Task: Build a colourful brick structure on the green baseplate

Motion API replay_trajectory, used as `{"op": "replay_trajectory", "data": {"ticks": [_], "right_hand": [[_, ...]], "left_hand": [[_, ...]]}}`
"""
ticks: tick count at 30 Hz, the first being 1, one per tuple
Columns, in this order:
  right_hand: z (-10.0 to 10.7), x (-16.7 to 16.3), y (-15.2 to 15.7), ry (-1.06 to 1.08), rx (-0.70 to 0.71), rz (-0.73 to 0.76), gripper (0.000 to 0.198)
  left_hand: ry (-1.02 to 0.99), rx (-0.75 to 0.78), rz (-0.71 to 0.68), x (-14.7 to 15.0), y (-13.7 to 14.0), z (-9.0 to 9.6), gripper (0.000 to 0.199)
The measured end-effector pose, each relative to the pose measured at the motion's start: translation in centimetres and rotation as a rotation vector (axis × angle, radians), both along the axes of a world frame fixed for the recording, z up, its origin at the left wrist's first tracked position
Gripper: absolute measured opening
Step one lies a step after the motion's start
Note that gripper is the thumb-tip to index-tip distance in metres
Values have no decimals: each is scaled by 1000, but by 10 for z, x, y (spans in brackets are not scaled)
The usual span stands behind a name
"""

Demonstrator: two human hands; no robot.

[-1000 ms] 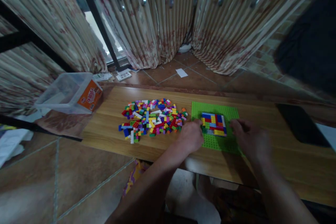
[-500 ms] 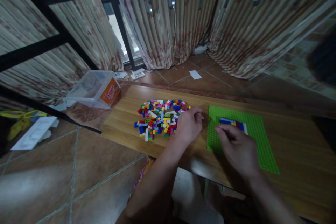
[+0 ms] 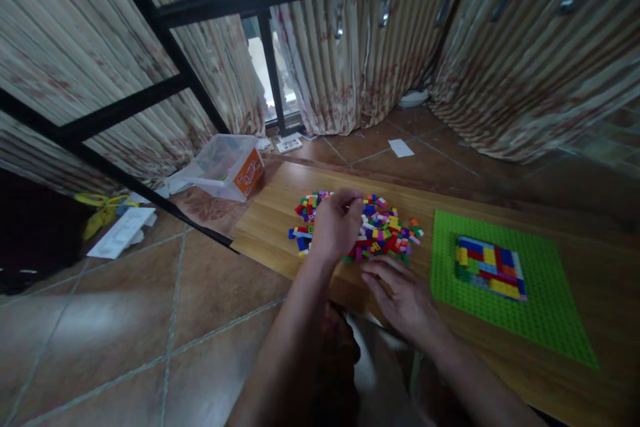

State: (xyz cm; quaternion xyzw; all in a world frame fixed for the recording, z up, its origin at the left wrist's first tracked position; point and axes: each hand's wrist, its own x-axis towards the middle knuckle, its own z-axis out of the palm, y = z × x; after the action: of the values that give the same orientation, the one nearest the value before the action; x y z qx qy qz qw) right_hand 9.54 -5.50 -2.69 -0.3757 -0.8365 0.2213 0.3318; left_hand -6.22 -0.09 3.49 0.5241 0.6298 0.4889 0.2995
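Note:
Over the pile of loose toy bricks [image 3: 383, 227] hovers my left hand [image 3: 336, 223], its fingers curled toward the thumb in a pinch. Whether a brick is between those fingertips is hidden. My right hand [image 3: 403, 297] rests low at the near edge of the pile, thumb and forefinger apart, no brick visible in it. To the right lies a green baseplate [image 3: 545, 307]. On it sits a flat rectangular block of built bricks [image 3: 490, 267] in red, blue, yellow, white and other colours, apart from both hands.
The wooden table [image 3: 270, 213] carries the bricks and baseplate. Past its left end stands a clear plastic box [image 3: 220, 170] with an orange label. A black metal frame [image 3: 185, 73] crosses in front of striped curtains [image 3: 350, 73]. White paper [image 3: 401, 148] lies on the tiled floor.
My right hand has left the built block on the baseplate and come left to the brick pile. My left hand has moved further over the pile. The view has swung left.

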Motion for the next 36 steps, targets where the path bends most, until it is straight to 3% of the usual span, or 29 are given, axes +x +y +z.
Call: {"op": "replay_trajectory", "data": {"ticks": [3, 6, 8, 12, 17, 23, 26, 31, 36], "right_hand": [[-6, -13, -2, -48, 20, 97, 19], [-11, -23, -2, -104, 22, 165, 22], [-13, -29, -1, -129, 22, 181, 23], [-14, -35, 2, -156, 22, 152, 25], [-15, -35, 11, -158, 25, 67, 25], [-16, -27, 21, -112, 26, -68, 24], [-17, -27, 22, -89, 29, -84, 24], [-14, -31, 15, -80, 40, -40, 22], [-4, -40, 0, -125, 69, 133, 22]], "left_hand": [[188, -49, 10, -47, -26, 11, 23], [300, -208, 67, -82, -63, 0, 25], [333, -309, 76, -89, -87, -17, 28], [386, -328, 103, -76, -111, -49, 40], [489, -285, 183, -62, -102, -61, 46], [359, -275, 188, -66, -95, -61, 52], [350, -324, 263, -69, -92, -56, 44], [510, -470, 354, -71, -75, -50, 26], [631, -549, 339, -70, -62, -45, 23]]}}
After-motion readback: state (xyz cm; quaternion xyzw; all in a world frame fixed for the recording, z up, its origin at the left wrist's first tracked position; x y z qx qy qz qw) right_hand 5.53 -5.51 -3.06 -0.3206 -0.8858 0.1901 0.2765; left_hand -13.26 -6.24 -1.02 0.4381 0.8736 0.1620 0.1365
